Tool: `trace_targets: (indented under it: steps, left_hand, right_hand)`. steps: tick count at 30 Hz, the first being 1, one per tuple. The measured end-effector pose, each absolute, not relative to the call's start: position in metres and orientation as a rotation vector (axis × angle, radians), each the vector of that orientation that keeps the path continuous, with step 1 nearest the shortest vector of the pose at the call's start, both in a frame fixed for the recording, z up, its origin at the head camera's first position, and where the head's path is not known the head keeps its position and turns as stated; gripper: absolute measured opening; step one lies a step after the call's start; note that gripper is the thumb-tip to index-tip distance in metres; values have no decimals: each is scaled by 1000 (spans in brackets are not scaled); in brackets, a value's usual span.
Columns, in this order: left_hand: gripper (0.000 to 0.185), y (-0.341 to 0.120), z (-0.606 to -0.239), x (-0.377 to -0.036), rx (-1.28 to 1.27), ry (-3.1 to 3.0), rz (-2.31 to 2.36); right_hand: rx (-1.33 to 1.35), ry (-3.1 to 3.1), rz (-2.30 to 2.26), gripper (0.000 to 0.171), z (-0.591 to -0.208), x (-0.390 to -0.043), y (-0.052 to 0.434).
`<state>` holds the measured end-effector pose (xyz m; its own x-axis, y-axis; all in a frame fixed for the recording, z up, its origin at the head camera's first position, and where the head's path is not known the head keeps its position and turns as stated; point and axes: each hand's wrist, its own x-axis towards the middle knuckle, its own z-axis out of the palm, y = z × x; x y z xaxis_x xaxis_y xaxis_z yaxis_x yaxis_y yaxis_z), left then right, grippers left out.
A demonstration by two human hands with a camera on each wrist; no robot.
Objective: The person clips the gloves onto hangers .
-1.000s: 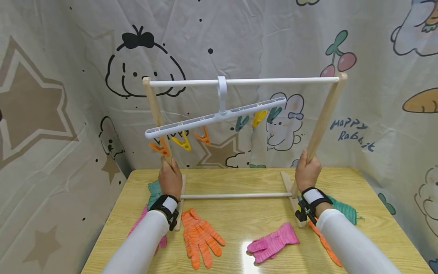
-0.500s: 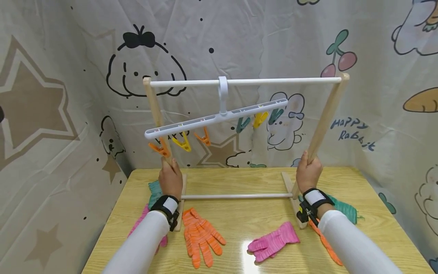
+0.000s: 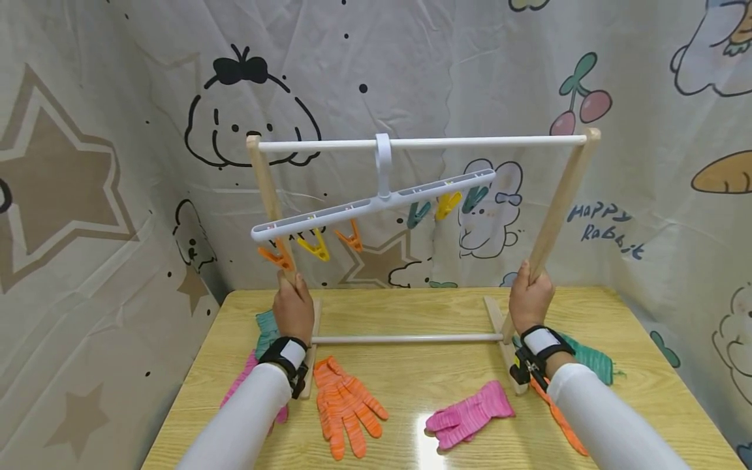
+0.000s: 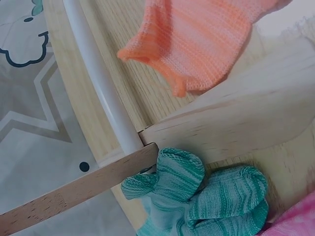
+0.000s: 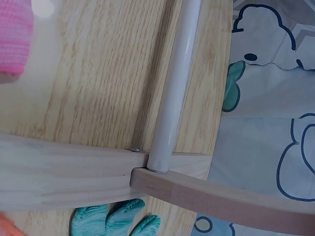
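Observation:
A wooden drying rack with white crossbars stands on the table. My left hand grips its left post, and my right hand holds the right post at about the same height. From the top bar hangs a pale clip hanger, tilted in view with its left end lower. Orange clothespins and a yellow clothespin dangle on its left half, green and yellow ones on its right. Both wrist views show the rack's lower bar meeting the wooden feet; neither shows the hands.
Knitted gloves lie around the rack: an orange glove and a pink glove in front, a green glove and a pink one by the left foot, a green glove and an orange one by the right. A printed curtain hangs behind.

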<state>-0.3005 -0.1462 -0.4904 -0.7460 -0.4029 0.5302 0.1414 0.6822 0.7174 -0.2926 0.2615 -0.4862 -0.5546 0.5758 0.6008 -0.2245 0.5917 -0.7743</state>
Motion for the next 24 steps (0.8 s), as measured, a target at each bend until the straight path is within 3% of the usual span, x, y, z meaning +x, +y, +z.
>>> trace_targets:
  steps: [24]
  left_hand:
    - [31, -146, -493, -297, 180, -2162, -989]
  right_hand:
    - [-258, -1822, 1144, 33, -490, -289, 261]
